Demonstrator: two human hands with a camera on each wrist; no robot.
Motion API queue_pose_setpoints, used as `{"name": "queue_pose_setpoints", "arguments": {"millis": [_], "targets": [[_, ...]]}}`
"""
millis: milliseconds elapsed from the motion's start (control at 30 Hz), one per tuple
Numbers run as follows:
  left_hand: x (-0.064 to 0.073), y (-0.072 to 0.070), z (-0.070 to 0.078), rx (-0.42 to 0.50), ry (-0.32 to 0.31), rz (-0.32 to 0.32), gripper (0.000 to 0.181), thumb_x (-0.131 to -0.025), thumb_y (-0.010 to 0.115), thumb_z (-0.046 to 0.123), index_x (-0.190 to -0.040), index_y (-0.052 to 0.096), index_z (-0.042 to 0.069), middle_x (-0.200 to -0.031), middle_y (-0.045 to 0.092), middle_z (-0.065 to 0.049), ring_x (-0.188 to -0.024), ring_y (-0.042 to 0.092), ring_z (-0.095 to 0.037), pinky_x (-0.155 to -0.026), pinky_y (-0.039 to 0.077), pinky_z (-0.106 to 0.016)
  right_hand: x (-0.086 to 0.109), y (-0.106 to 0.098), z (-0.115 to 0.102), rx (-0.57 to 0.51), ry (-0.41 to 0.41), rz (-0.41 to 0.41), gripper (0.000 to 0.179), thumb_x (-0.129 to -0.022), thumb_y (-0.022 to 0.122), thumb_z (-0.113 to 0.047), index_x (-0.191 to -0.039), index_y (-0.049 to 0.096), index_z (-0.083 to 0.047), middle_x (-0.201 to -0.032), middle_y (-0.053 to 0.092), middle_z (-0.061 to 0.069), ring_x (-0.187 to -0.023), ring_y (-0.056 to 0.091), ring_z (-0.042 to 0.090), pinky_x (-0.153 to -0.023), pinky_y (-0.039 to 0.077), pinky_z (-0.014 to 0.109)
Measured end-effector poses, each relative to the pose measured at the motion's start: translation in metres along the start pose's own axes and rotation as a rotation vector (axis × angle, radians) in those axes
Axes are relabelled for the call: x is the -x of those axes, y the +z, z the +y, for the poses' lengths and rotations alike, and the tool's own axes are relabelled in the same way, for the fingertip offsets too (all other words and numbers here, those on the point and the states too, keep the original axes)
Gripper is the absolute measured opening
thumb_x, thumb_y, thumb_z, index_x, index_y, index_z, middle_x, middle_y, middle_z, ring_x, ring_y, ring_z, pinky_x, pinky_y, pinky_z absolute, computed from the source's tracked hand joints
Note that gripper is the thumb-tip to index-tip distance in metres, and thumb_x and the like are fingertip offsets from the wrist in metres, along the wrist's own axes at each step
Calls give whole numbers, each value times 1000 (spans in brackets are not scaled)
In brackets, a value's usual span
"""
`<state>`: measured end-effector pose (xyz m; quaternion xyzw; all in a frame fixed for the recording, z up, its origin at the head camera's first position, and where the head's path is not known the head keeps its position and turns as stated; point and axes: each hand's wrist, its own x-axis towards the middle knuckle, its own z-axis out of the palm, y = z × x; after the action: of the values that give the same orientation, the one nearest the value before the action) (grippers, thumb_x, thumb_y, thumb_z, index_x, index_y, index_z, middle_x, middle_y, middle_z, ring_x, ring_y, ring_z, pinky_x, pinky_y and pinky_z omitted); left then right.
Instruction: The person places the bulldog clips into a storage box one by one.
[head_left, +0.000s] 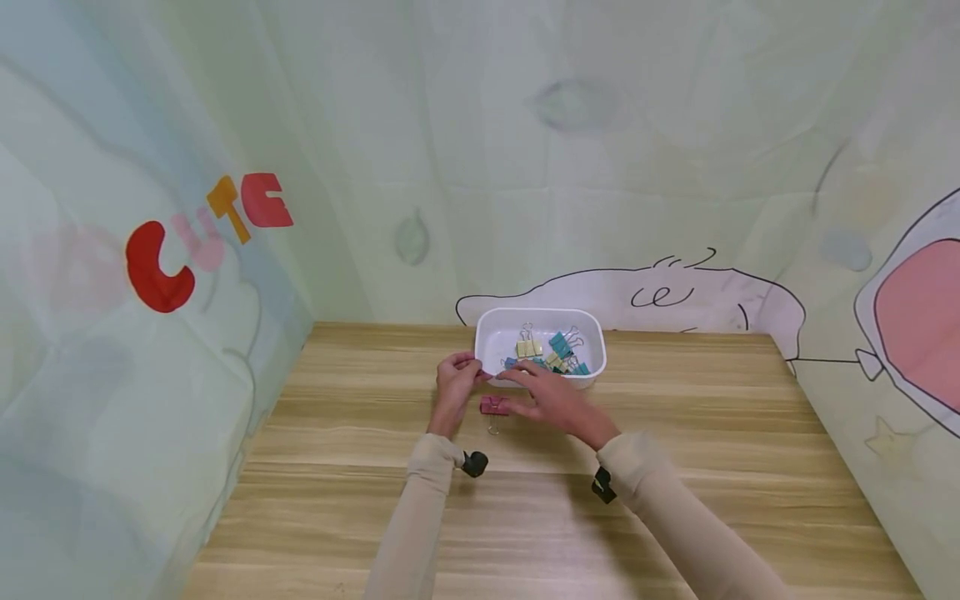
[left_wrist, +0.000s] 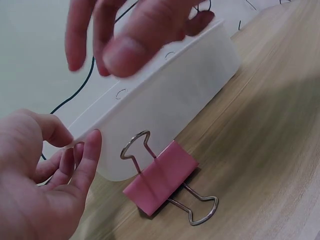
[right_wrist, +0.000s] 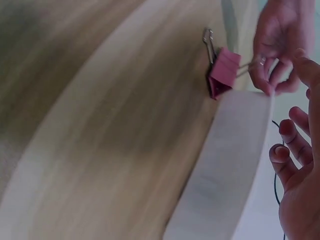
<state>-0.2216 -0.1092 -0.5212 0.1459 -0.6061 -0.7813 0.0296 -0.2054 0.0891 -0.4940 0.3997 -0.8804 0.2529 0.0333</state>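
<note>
A white plastic bin (head_left: pixel 498 343) stands at the back of the wooden table. My left hand (head_left: pixel 454 388) pinches its rim at the near left corner, thumb and fingertips together in the left wrist view. Over the bin's near edge hovers my right hand (head_left: pixel 558 403), its fingers loosely spread and holding nothing. A pink binder clip (left_wrist: pixel 161 178) lies on the table just in front of the bin, between the hands, with its wire handles spread apart. Inside the bin are several binder clips, including a cream clip (head_left: pixel 528 348) and a teal clip (head_left: pixel 560 343).
The wooden table (head_left: pixel 360 483) extends around the bin on both sides and toward me. A printed cloth backdrop (head_left: pixel 360 167) rises behind the table and along its left and right sides. Black wrist devices sit at both cuffs.
</note>
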Motion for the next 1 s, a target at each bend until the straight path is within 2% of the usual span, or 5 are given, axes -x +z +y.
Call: {"name": "queue_pose_setpoints", "arguments": {"millis": [233,567,700,900,1000], "targets": [[-1,0,-2,-9,-10,8,35,-96,58,-10,-128,54,-23,-98,59,-14,-73,65,-15,-74,66,-24,4,21,3,-2,0,-66,51,-100,76,-31,-144,64,-8,-137,68,11,-120,68,28,-104,61,45],[0,0,0,-17,-19,7,36,-96,58,-8,-130,55,-21,-101,60,-15,-72,66,-14,-73,66,-23,8,43,11,-22,102,-121,52,-99,77,-32,-144,64,-11,-144,63,10,-130,62,29,-112,55,47],[-2,-1,-1,-8,-17,-5,37,-95,58,-10,-129,54,-23,-101,60,-17,-72,66,-15,-73,66,-24,8,49,13,-34,133,-126,51,-100,75,-33,-145,64,-12,-141,64,10,-122,64,26,-108,57,44],[-2,0,-2,-4,-6,9,34,-95,58,-10,-127,55,-21,-103,61,-21,-69,65,-13,-69,65,-21,7,54,15,-55,137,-112,47,-101,74,-23,-145,63,-12,-139,65,10,-127,63,29,-112,55,46],[-3,0,-3,-1,-7,12,34,-95,58,-10,-127,55,-21,-101,60,-18,-69,66,-13,-69,65,-21,8,56,16,-53,135,-91,41,-100,75,-19,-140,66,-12,-135,66,10,-124,64,28,-110,57,46]]}}
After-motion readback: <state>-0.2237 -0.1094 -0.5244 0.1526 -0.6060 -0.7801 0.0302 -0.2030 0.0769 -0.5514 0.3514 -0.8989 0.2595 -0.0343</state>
